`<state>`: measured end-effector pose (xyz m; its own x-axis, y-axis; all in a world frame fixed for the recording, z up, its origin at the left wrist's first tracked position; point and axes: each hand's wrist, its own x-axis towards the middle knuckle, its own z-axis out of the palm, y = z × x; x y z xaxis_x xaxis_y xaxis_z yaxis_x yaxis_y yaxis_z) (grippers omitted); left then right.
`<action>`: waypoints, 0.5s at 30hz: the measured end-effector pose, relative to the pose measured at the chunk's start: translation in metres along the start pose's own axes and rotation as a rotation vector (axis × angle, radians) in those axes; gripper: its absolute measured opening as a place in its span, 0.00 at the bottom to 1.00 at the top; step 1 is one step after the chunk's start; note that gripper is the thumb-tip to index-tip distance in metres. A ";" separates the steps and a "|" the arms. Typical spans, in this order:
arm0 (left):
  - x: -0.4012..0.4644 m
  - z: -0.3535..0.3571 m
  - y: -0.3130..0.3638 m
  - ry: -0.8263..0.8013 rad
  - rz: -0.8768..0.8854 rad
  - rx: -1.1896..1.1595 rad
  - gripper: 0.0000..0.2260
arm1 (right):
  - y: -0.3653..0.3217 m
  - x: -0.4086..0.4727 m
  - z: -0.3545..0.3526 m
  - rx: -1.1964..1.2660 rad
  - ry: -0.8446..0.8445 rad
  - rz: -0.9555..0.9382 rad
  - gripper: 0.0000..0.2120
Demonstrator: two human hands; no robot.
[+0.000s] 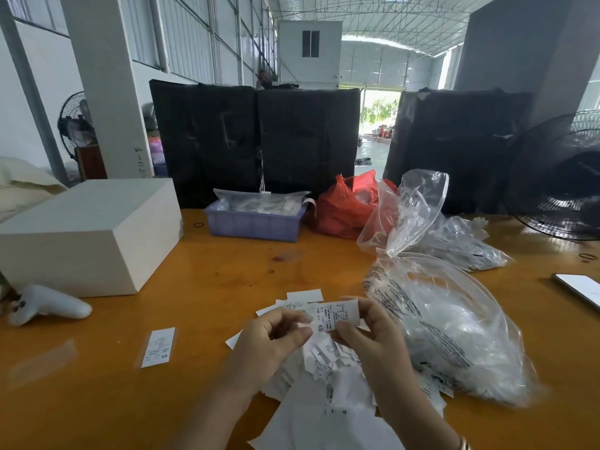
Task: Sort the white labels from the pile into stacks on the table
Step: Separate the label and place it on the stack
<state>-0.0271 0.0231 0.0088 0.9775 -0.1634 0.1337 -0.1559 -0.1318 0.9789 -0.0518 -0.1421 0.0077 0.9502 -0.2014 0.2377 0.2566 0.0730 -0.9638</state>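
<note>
Both hands pinching one XS label above the pile, reading it before it goes to a stack.

Left hand (276, 332) and right hand (363, 329) each grip an end of the held label (336, 315), thumb against fingers, just over the pile of white labels (324, 378) at the near table edge. One XS label (158, 347) lies alone to the left, well apart, likely the start of a stack. My call: confirm the size print, check it's a single sheet not two stuck together, then lay it square on the matching stack, same orientation. Glossy orange wooden table (227, 271); thin labels may slide on it, so press down, don't drop. Clear plastic bag (454, 326) touches the pile on the right. Further back: white box (87, 235), blue tray (256, 222), red bag (344, 206), fan (558, 180). Warehouse hall behind.
</note>
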 end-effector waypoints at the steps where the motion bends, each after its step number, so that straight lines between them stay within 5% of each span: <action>1: 0.000 0.000 0.000 0.004 0.001 0.002 0.04 | 0.000 0.000 0.000 -0.017 0.004 -0.003 0.10; 15: 0.000 0.008 0.000 0.067 0.020 0.044 0.04 | 0.000 -0.003 0.003 -0.129 -0.081 0.035 0.09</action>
<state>-0.0281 0.0153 0.0081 0.9811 -0.1010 0.1649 -0.1805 -0.1722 0.9684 -0.0540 -0.1382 0.0071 0.9707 -0.1210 0.2078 0.2032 -0.0490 -0.9779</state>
